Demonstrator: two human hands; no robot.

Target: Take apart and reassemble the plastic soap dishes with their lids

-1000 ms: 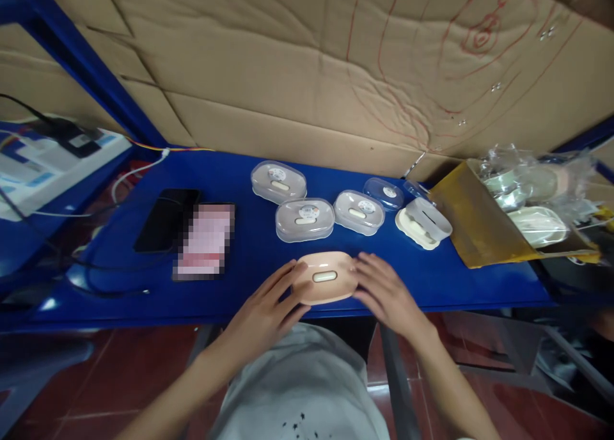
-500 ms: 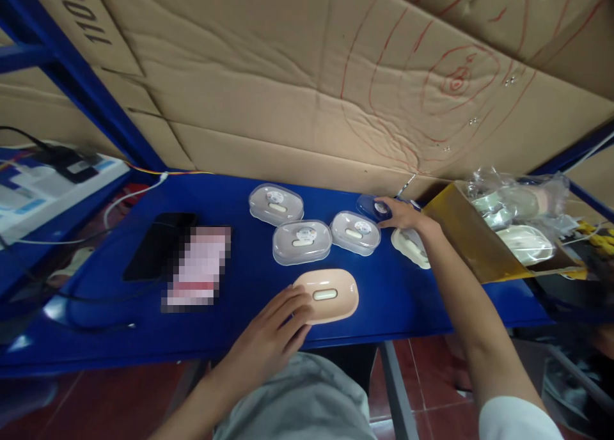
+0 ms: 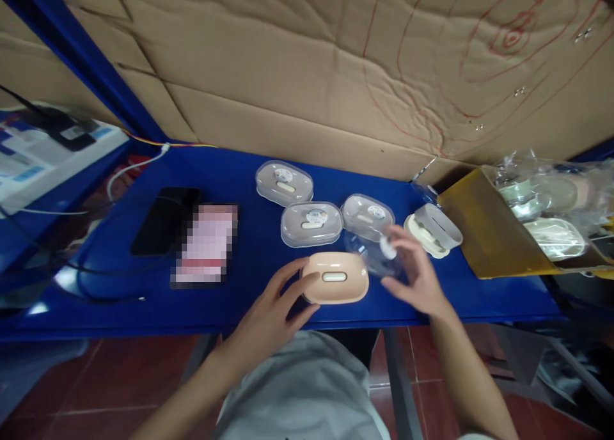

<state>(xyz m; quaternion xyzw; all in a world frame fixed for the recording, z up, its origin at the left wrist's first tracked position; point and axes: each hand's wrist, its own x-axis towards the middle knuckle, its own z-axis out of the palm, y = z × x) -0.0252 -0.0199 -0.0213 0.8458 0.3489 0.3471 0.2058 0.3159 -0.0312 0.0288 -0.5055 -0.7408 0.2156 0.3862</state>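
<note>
A peach oval dish (image 3: 340, 288) with a pale insert in its middle sits near the front edge of the blue table. My left hand (image 3: 283, 296) grips the dish's left end, fingers on the rim and thumb at the front. Just right of the dish, my right hand (image 3: 412, 267) holds a clear plastic lid (image 3: 377, 256) with a round sticker, blurred by motion. Behind them lie three lidded grey dishes (image 3: 311, 224), (image 3: 368, 216), (image 3: 284, 183) with stickers. A cream dish (image 3: 422, 236) rests at the right, a grey piece (image 3: 444, 226) leaning on it.
A dark phone (image 3: 163, 222) and a pixelated pink screen (image 3: 206, 245) lie at the left. An open cardboard box (image 3: 494, 235) of bagged dishes stands right. A power strip (image 3: 91, 152) and cables are far left. Cardboard (image 3: 268, 62) lines the back.
My right hand has come from the back right towards the peach dish, bringing the clear lid. My left hand stays on the dish. The camera view has shifted.
</note>
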